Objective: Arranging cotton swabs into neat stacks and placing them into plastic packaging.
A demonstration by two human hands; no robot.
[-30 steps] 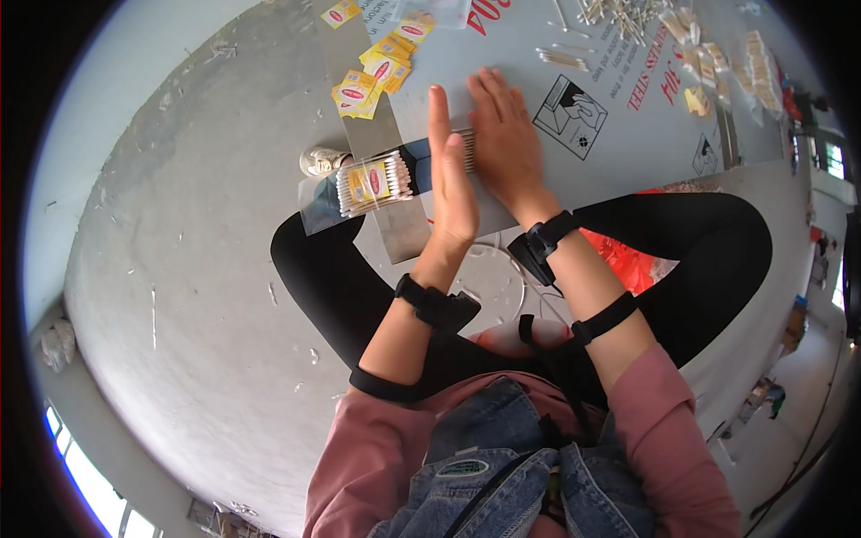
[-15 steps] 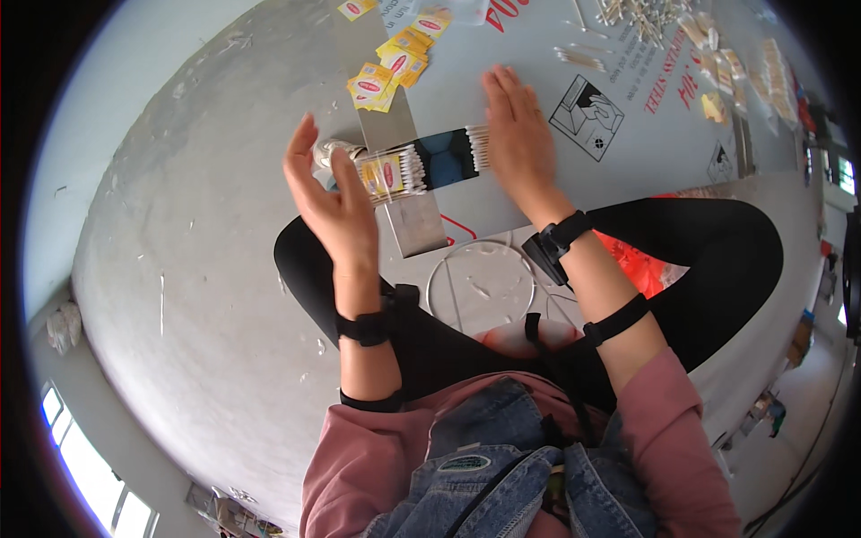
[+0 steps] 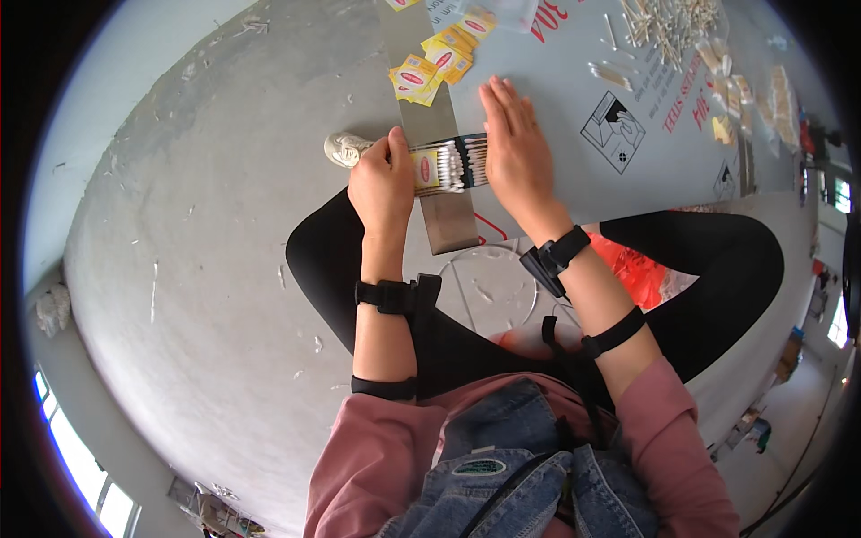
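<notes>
My left hand has its fingers curled in at the left end of a clear pack of cotton swabs with a yellow card in it. White swab tips stick out at the pack's right end. Facing them is a second row of cotton swabs, partly under my right hand. That hand lies with its fingers stretched out and together, its inner edge against the row. A narrow dark strip shows between the two sets of tips. My left fingertips are mostly hidden.
Yellow printed cards lie beyond my hands on the grey printed sheet. Loose cotton swabs are heaped at the far right, near filled clear packs and a small yellow card. A metal strip runs along the sheet's left side.
My left hand has gone from spread to curled and moved right. The pack is closer to the right-hand swabs, narrowing the dark gap. My right hand stays stretched out.
</notes>
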